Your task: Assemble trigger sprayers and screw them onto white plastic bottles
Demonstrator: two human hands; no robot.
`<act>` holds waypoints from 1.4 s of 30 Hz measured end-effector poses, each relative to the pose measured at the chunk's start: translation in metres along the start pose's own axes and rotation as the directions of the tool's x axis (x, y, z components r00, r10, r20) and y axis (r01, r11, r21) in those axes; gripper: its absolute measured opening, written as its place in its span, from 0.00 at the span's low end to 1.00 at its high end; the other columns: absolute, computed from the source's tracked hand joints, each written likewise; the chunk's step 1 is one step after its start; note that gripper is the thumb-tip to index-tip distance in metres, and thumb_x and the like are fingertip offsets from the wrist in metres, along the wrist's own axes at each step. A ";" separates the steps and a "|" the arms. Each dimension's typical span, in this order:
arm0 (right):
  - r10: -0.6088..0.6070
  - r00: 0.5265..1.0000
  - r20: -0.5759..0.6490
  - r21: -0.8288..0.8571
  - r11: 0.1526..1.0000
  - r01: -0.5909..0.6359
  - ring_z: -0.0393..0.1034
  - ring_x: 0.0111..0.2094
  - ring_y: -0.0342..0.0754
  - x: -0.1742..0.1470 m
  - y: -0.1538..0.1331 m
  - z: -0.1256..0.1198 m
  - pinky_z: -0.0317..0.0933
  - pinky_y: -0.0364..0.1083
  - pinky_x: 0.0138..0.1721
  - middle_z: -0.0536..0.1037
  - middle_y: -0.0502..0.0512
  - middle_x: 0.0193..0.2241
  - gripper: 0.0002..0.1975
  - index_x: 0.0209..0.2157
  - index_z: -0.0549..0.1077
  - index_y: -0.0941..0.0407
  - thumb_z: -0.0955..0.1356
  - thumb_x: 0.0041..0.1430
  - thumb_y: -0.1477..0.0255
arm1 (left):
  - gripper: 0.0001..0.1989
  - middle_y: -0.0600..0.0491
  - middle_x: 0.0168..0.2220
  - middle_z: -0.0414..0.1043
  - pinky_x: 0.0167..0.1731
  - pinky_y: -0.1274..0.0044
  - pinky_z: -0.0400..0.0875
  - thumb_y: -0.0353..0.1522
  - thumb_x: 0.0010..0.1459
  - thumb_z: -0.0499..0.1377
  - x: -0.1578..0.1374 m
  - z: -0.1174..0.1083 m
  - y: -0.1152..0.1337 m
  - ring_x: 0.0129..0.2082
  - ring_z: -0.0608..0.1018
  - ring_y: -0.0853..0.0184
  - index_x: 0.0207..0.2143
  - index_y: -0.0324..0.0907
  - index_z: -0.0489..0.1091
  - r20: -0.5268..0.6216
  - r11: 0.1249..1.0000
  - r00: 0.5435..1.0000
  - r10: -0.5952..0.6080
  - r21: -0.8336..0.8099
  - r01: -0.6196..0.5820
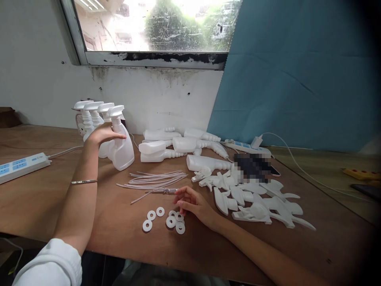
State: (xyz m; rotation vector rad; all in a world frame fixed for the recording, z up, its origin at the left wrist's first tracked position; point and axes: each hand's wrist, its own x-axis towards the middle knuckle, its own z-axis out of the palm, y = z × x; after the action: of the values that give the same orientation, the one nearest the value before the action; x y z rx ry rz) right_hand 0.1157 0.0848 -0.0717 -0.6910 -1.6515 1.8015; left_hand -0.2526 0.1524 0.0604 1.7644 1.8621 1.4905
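My left hand (104,134) grips the front white spray bottle (123,149) near its neck, its thumb across the front and its other fingers hidden behind. This bottle stands upright, with more spray bottles (94,113) lined up behind it. My right hand (192,202) hovers low over the table, fingers loosely curved and apart. Its fingertips are beside the end of a slim metal tool (168,191); whether they touch it I cannot tell. Thin white tubes (156,180) lie just beyond the tool. Several white ring washers (171,222) lie below and left of my right hand.
White bottles (154,151) lie on their sides near the wall. A pile of white spray heads (253,202) covers the table at right, beside a pixelated dark object (253,167). Power strips (25,165) and a white cable (293,159) lie at either side.
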 end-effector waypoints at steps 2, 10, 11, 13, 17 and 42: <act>0.005 1.000 0.001 -0.001 1.000 -0.005 0.64 0.22 0.37 0.000 0.000 0.000 0.60 0.41 0.25 0.71 0.50 0.30 0.17 0.35 0.64 0.57 0.70 0.47 0.65 | 0.16 0.56 0.11 0.66 0.16 0.79 0.60 0.29 0.27 0.71 0.000 -0.003 0.001 0.15 0.68 0.67 0.20 0.35 0.68 0.116 0.985 0.986 -0.123 0.138 0.107; 0.009 1.000 0.002 -0.005 1.000 -0.009 0.65 0.22 0.38 0.000 0.000 0.000 0.60 0.41 0.24 0.71 0.50 0.30 0.16 0.35 0.64 0.57 0.70 0.47 0.65 | 0.22 0.49 0.21 0.74 0.12 0.79 0.65 0.29 0.24 0.71 -0.005 -0.012 0.006 0.18 0.74 0.64 0.27 0.35 0.70 0.240 0.931 0.925 -0.295 0.292 0.221; 0.008 1.000 0.002 -0.002 1.000 -0.008 0.65 0.22 0.38 0.000 0.000 0.000 0.60 0.41 0.24 0.71 0.50 0.30 0.16 0.35 0.64 0.56 0.70 0.47 0.65 | 0.22 0.49 0.20 0.74 0.12 0.78 0.65 0.29 0.24 0.71 -0.005 -0.012 0.005 0.18 0.74 0.64 0.27 0.35 0.70 0.239 0.932 0.926 -0.292 0.287 0.220; 0.012 1.000 0.001 -0.001 1.000 -0.012 0.65 0.22 0.38 0.000 0.000 0.001 0.60 0.41 0.24 0.71 0.50 0.30 0.16 0.35 0.64 0.56 0.70 0.47 0.65 | 0.22 0.50 0.20 0.74 0.12 0.77 0.66 0.29 0.25 0.71 -0.003 -0.010 0.001 0.17 0.74 0.63 0.27 0.34 0.69 0.229 0.937 0.931 -0.285 0.271 0.220; 0.011 1.000 -0.005 -0.008 1.000 -0.011 0.65 0.22 0.38 0.000 -0.001 0.001 0.60 0.41 0.24 0.71 0.50 0.30 0.16 0.35 0.64 0.56 0.70 0.47 0.65 | 0.20 0.52 0.16 0.72 0.14 0.76 0.67 0.27 0.27 0.70 0.001 -0.004 -0.006 0.15 0.73 0.65 0.26 0.33 0.68 0.189 0.946 0.945 -0.266 0.242 0.218; 0.017 1.000 0.008 -0.040 0.999 -0.017 0.65 0.22 0.37 -0.001 -0.002 0.001 0.60 0.40 0.24 0.70 0.50 0.30 0.16 0.35 0.64 0.57 0.70 0.47 0.65 | 0.19 0.58 0.16 0.68 0.28 0.78 0.62 0.36 0.43 0.63 -0.010 -0.001 0.011 0.22 0.72 0.68 0.36 0.32 0.68 0.062 0.765 0.951 -0.303 0.610 0.204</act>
State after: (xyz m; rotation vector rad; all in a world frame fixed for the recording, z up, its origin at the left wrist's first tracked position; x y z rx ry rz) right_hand 0.1162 0.0835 -0.0695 -0.7182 -1.6958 1.7899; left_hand -0.2428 0.1417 0.0640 1.6731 2.5439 0.6652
